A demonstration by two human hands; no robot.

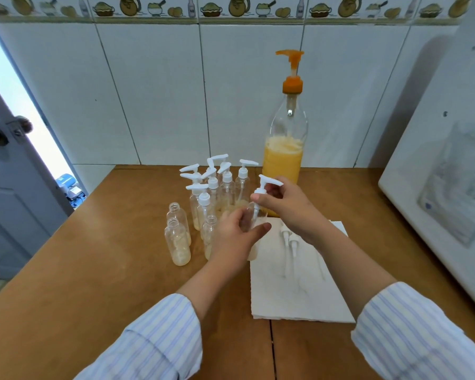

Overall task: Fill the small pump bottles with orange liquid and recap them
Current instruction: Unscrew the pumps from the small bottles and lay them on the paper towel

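Now, on your desk (99,270), two uncapped bottles (177,237) stand at the left, beside the capped cluster (217,187). Your left hand (237,237) wraps around a small bottle (251,218), while your right hand (288,207) pinches a white pump cap (262,187) over its neck. Behind stands the big orange bottle (284,157); two loose pumps (290,242) lie on the paper towel (294,292).

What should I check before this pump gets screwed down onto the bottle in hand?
1. Left hand grips the small bottle: ok.
2. Right hand pinches the white pump head: ok.
3. Pump tube inside the bottle neck: ok, it seems to enter.
4. Collar seated square on the threads: cannot tell, fingers hide it.
5. Liquid in this bottle: cannot tell, hand covers it.
6. Spare pumps ready on the paper towel for the open bottles: ok.
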